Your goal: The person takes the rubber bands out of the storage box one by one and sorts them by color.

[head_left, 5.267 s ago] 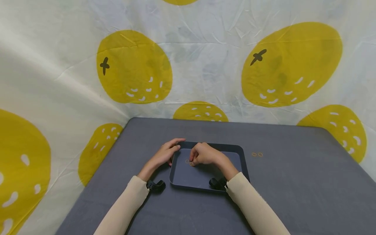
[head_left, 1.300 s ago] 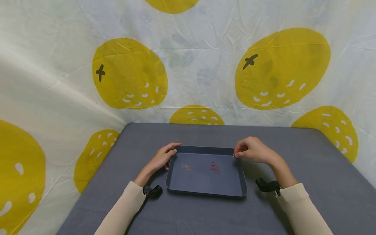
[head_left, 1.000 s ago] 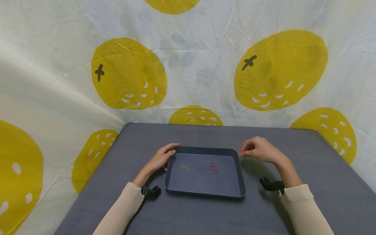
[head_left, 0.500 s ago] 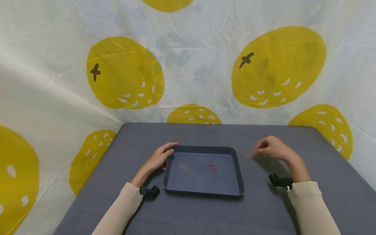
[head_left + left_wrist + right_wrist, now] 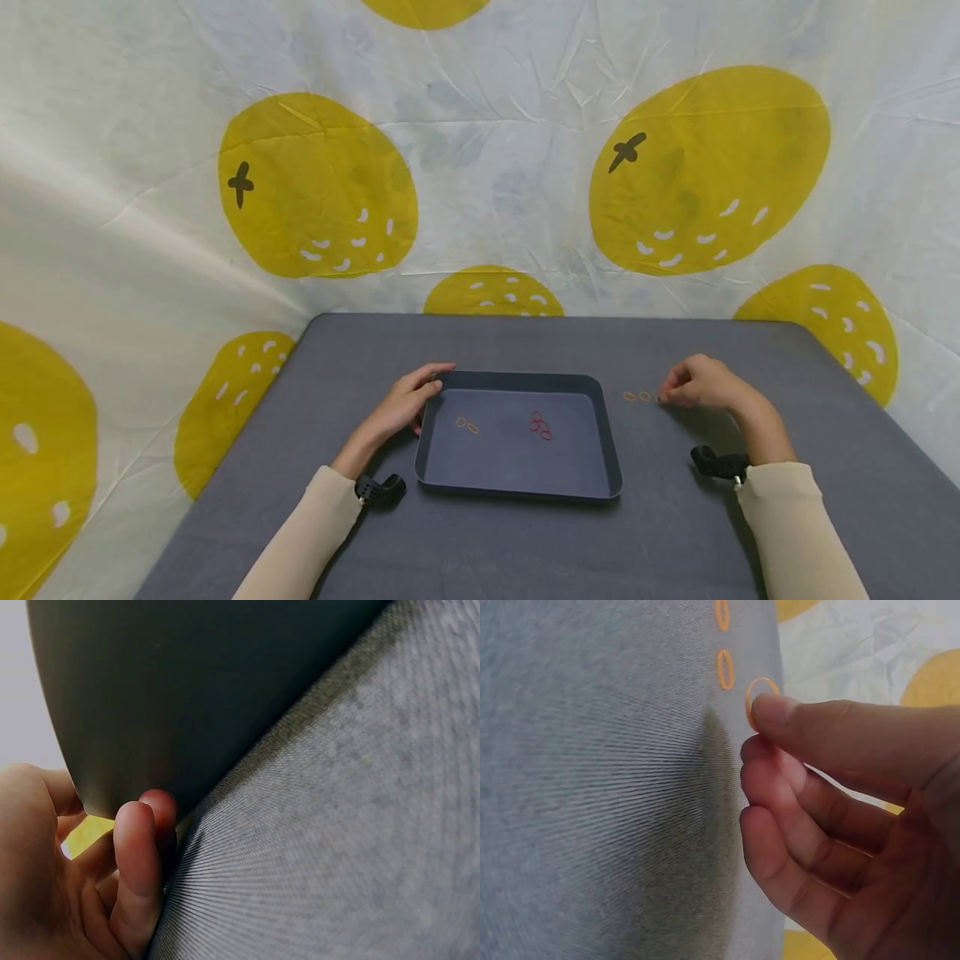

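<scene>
A dark grey tray [image 5: 517, 493] lies on the table, with my left hand [image 5: 402, 407] gripping its far left corner, thumb over the rim and fingers outside the wall. Inside the tray are two orange rubber bands [image 5: 472, 428] at left and a small cluster of red rubber bands [image 5: 535, 427] right of the middle. To the right of the tray, my right hand [image 5: 703, 385] pinches an orange rubber band [image 5: 749, 712] between thumb and forefinger, close over the table. Beside it, two more orange rubber bands [image 5: 725, 669] lie in a row on the cloth.
A grey cloth covers the table [image 5: 517, 550]. Behind and at the left hangs a white curtain [image 5: 495, 192] printed with yellow fruit. Black wrist cameras [image 5: 381, 492] are strapped to both wrists.
My right hand has left the tray and moved right, past its edge, carrying an orange rubber band to the end of the row outside. The left hand keeps its hold on the tray.
</scene>
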`<state>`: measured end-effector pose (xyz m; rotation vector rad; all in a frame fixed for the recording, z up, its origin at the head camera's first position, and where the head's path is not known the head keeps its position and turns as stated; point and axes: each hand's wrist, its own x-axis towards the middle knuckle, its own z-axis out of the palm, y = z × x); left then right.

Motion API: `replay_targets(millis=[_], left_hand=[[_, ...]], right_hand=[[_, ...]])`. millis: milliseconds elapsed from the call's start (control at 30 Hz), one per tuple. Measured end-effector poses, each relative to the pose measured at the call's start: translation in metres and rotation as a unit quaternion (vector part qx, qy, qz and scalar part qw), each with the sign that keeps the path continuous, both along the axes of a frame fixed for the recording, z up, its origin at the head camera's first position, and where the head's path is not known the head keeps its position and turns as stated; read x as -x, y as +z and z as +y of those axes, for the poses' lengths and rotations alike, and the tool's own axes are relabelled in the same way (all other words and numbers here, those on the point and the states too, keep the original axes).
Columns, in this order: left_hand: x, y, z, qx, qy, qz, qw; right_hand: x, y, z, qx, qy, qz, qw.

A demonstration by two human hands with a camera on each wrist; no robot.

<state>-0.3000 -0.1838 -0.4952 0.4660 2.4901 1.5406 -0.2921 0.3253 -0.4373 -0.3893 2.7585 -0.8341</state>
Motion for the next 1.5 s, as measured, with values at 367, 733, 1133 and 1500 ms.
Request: replay_targets(millis=[367, 733, 1133, 1500], left_hand=[[0.0, 0.001, 0.0, 0.008, -0.001, 0.003, 1.0], [0.0, 0.0, 0.002, 0.011, 0.0, 0.008, 0.9999], [0.0, 0.0, 0.002, 0.011, -0.002, 0.015, 0.9998], [0.0, -0.003, 0.001, 0.016, 0.001, 0.017, 0.9997]], right_hand=[[0.002, -0.012, 0.001, -0.017, -0.012, -0.009, 0.9997], [0.003, -0.014, 0.005, -0.011, -0.022, -0.01, 0.9997], [0.006, -0.015, 0.006, -0.011, -0.017, 0.006, 0.9998], [0.002, -0.014, 0.007, 0.014, -0.026, -0.005, 0.9996]])
